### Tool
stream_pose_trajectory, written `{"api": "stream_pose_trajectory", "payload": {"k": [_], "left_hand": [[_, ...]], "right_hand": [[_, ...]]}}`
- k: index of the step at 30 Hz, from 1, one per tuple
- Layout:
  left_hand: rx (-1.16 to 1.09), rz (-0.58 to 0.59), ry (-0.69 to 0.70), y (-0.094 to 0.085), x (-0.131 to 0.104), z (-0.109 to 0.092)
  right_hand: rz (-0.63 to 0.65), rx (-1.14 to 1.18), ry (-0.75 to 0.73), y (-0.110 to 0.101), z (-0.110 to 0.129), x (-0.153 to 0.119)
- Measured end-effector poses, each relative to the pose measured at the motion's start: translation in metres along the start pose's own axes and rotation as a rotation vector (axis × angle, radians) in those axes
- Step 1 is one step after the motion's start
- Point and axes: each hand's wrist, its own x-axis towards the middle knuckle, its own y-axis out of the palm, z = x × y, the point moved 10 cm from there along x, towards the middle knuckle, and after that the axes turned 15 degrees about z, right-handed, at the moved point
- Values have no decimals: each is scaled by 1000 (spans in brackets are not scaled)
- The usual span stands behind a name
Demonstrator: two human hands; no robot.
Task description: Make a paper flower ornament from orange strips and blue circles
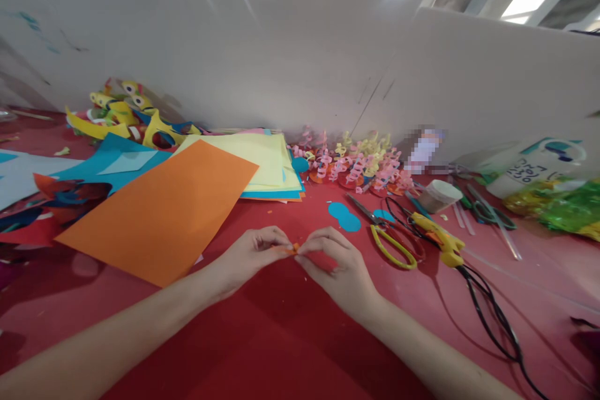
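Note:
Between my fingertips is a small orange piece (295, 249), mostly hidden, so its shape and material cannot be made out. My left hand (253, 257) pinches its left side, and my right hand (341, 269) pinches it from the right. Both hands are just above the red table (300, 344). Behind my left hand lies a large orange sheet (164, 212), partly over a stack of pale yellow sheets (262, 162). Blue paper circles (349, 222) and yellow-handled scissors (391, 247) lie beyond my right hand.
A yellow glue gun (438, 239) with a black cord lies at right, near a roll of tape (439, 195). Pink and yellow curled paper pieces (356, 165) stand along the grey partition (281, 56). Yellow paper scraps (122, 115) are heaped at back left. A white bottle (529, 169) is far right.

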Motion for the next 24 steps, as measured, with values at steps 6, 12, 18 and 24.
{"api": "stream_pose_trajectory", "payload": {"k": [6, 12, 18, 24], "left_hand": [[226, 22, 68, 1, 0, -13], [462, 34, 147, 9, -4, -30], [468, -13, 143, 4, -3, -26], [459, -47, 160, 2, -4, -28]], "right_hand": [[2, 413, 210, 14, -33, -2], [46, 605, 335, 27, -52, -3], [108, 677, 376, 34, -56, -3], [126, 599, 401, 35, -56, -4]]}}
